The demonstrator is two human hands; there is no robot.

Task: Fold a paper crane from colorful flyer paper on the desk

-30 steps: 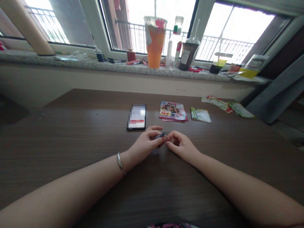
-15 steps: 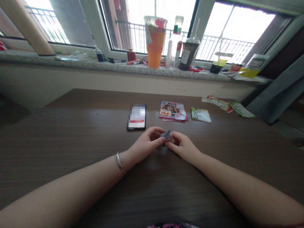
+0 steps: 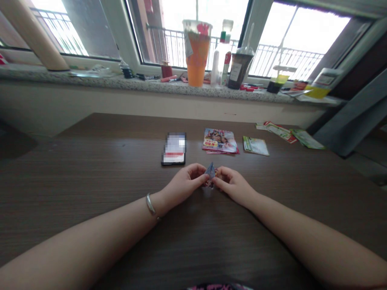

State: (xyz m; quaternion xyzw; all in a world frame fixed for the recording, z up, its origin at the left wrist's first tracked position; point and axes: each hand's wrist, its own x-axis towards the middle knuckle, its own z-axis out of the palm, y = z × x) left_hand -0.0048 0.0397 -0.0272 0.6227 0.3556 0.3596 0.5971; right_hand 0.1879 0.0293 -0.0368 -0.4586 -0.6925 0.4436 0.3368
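Between my two hands is a small piece of folded paper (image 3: 211,170), grey-blue on top with a pointed tip facing away from me and coloured print showing lower down. My left hand (image 3: 193,177) pinches its left side, thumb on top and fingers curled behind. On the opposite edge, the thumb and fingers of my right hand (image 3: 230,181) are closed on it. Some of the paper is hidden by my fingers. A phone (image 3: 174,149) with a blurred screen lies beyond my left hand, and a stack of printed leaflets (image 3: 220,141) lies just past the paper.
Green-and-white cards (image 3: 255,146) lie right of the leaflets on the brown table (image 3: 127,249). More paper strips (image 3: 281,132) are at the far right. Along the windowsill (image 3: 169,86) stand an orange drink cup (image 3: 197,56), a dark drink cup (image 3: 240,68) and several bottles.
The folded paper has turned in my fingers; its tip now points away from me instead of to the right, and more of its printed underside shows. Both hands stay nearly in place.
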